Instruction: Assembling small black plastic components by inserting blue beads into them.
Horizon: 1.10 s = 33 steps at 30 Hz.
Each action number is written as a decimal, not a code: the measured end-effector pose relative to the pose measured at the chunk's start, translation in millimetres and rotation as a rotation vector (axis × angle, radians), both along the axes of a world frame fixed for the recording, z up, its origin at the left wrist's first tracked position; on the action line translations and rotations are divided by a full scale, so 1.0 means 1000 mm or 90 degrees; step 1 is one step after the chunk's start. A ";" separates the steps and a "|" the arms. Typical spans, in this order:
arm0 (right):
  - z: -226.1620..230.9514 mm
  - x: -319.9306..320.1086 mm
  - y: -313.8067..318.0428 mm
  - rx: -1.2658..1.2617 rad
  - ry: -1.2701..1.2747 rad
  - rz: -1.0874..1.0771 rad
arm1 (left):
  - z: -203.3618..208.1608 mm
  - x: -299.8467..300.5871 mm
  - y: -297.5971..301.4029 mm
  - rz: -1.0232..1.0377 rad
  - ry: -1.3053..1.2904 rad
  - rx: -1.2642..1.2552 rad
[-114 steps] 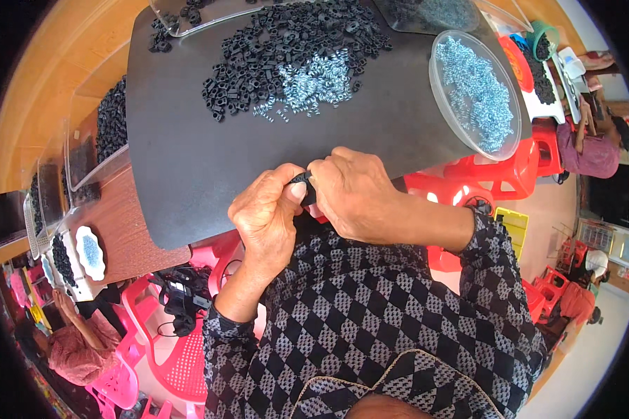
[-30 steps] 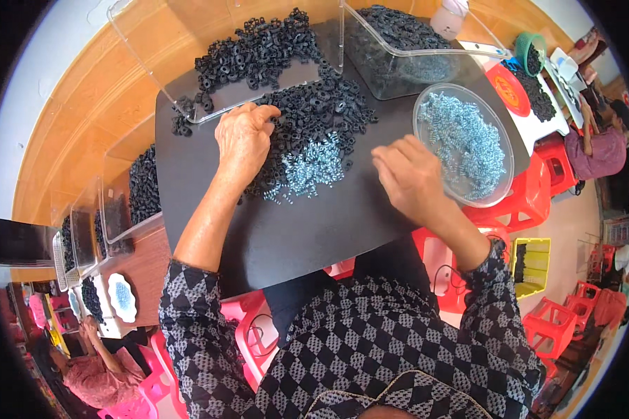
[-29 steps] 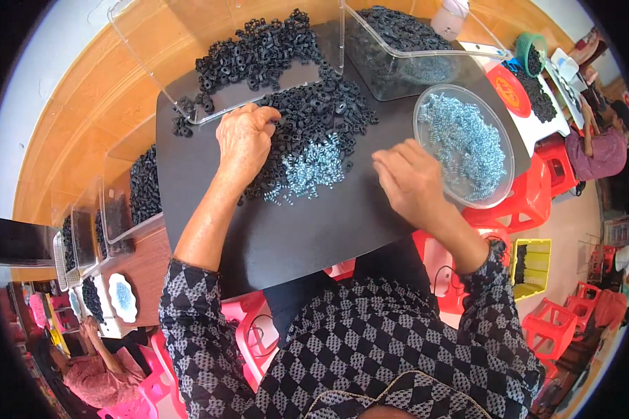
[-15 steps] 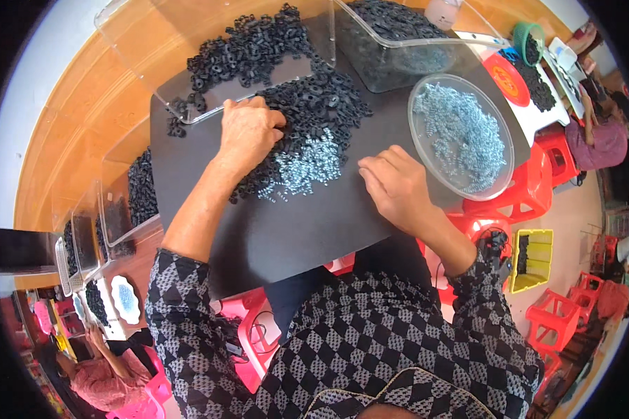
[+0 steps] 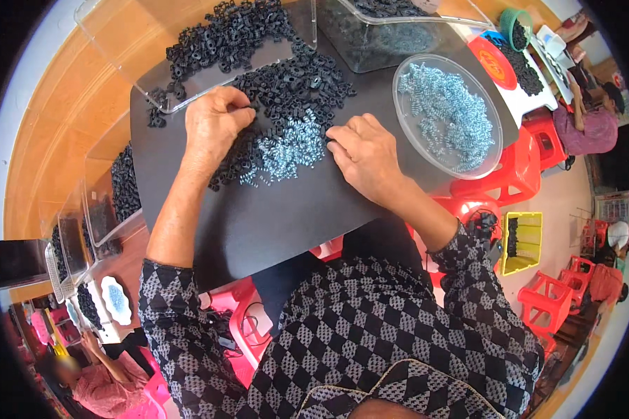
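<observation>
While both hands work above it, the dark surface (image 5: 272, 227) carries everything: near edge toward the person, bare strip along that side. Clear bin (image 5: 269, 54) with loose black parts sits at the far left corner, low lip facing the middle. Second clear bin (image 5: 360, 56) at the far edge, right of the first; black parts in that one too. Clear round tub (image 5: 419, 136) of springs at the right edge. Black parts pile (image 5: 293, 87) runs from the first bin's lip toward mid-surface. Right hand (image 5: 367, 153) is just right of the loose springs, fingers curled, thumb near index. Left hand (image 5: 217, 122) is at the pile's left side, thumb and index tips together; can't tell if a part is between them. Spring heap (image 5: 290, 148) touches the pile's near side. Smallest: dark bit (image 5: 329, 140) at the right fingertips; can't tell if they're clamped on it.
</observation>
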State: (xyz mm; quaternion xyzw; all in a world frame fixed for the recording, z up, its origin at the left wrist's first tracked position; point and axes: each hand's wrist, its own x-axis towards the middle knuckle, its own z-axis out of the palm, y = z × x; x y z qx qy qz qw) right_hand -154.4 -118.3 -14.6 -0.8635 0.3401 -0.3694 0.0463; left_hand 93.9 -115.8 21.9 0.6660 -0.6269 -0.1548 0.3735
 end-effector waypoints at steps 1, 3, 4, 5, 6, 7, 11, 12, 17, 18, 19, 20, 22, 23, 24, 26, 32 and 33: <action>0.003 0.000 0.002 -0.006 -0.019 0.007 | 0.007 0.000 0.005 0.000 0.067 0.052; 0.003 0.001 0.003 -0.008 -0.038 0.014 | 0.011 -0.002 0.020 -0.008 0.161 0.028; 0.001 0.002 0.002 -0.023 -0.031 0.032 | 0.014 -0.005 0.029 -0.009 0.226 0.045; -0.002 0.003 0.002 -0.037 -0.024 0.050 | 0.019 -0.009 0.039 -0.003 0.275 0.056; -0.002 0.003 0.004 -0.035 -0.021 0.048 | 0.022 -0.012 0.048 0.001 0.324 0.066; -0.003 0.004 0.005 -0.026 0.000 0.052 | 0.020 -0.014 0.056 0.023 0.350 0.086; -0.002 0.006 0.012 -0.030 0.018 0.071 | 0.007 -0.017 0.093 0.054 0.316 0.099; -0.001 0.007 0.015 -0.028 0.019 0.074 | 0.004 -0.020 0.105 0.064 0.222 0.077; 0.002 0.008 0.021 -0.054 0.088 0.080 | -0.016 -0.031 0.128 -0.093 -0.316 -0.153; 0.002 0.004 0.022 -0.055 0.089 0.083 | -0.019 -0.033 0.131 -0.099 -0.368 -0.154; 0.001 0.001 0.022 -0.043 0.078 0.080 | -0.022 -0.035 0.131 -0.110 -0.387 -0.176; -0.001 0.000 0.022 -0.030 0.067 0.076 | -0.022 -0.037 0.132 -0.106 -0.386 -0.175; -0.003 0.000 0.023 -0.030 0.053 0.079 | -0.021 -0.041 0.132 -0.124 -0.399 -0.206; -0.003 0.001 0.026 -0.021 0.040 0.077 | -0.024 -0.043 0.132 -0.120 -0.380 -0.205; -0.003 0.002 0.027 -0.013 0.027 0.072 | -0.024 -0.044 0.132 -0.120 -0.379 -0.207; -0.004 0.007 0.026 -0.026 0.033 0.055 | -0.026 -0.045 0.134 -0.094 -0.361 -0.165; -0.009 0.019 0.022 -0.081 0.061 -0.005 | -0.025 -0.050 0.134 -0.045 -0.294 -0.160; -0.010 0.019 0.022 -0.090 0.064 -0.015 | -0.026 -0.051 0.133 -0.043 -0.294 -0.159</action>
